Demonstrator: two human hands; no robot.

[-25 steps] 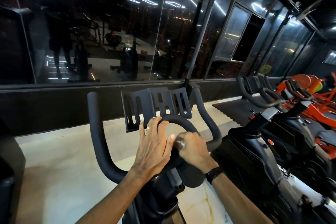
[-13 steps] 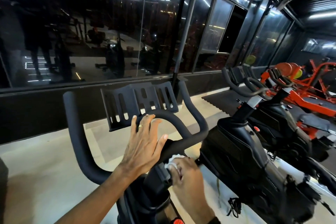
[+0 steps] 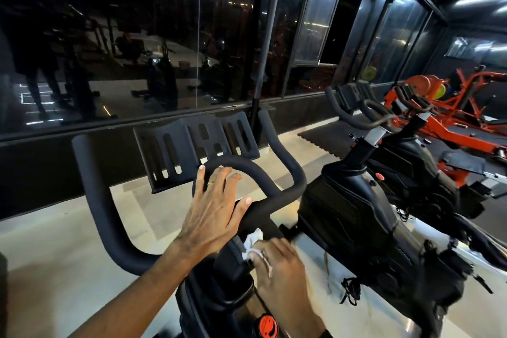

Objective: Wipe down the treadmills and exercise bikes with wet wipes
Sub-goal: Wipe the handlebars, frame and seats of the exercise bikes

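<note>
A black exercise bike stands right in front of me, its curved handlebar [image 3: 93, 195] spreading left and right with a slotted tablet holder [image 3: 192, 145] behind the middle loop. My left hand [image 3: 214, 211] lies flat on the centre loop of the handlebar, fingers straight. My right hand [image 3: 277, 269] is lower, on the right side of the handlebar stem, and grips a crumpled white wet wipe [image 3: 252, 241] against the stem. A red knob [image 3: 267, 324] shows on the frame below.
A second black exercise bike [image 3: 365, 217] stands close on my right, a third [image 3: 411, 156] behind it, then orange weight machines [image 3: 452, 107]. A dark glass wall [image 3: 137, 49] runs ahead. The floor [image 3: 49, 250] is pale tile, with a black mat [image 3: 323, 134] farther right.
My right hand with the wipe has come down from the handlebar's centre loop to the stem below it. My left hand stays flat on the loop. My view has turned slightly right.
</note>
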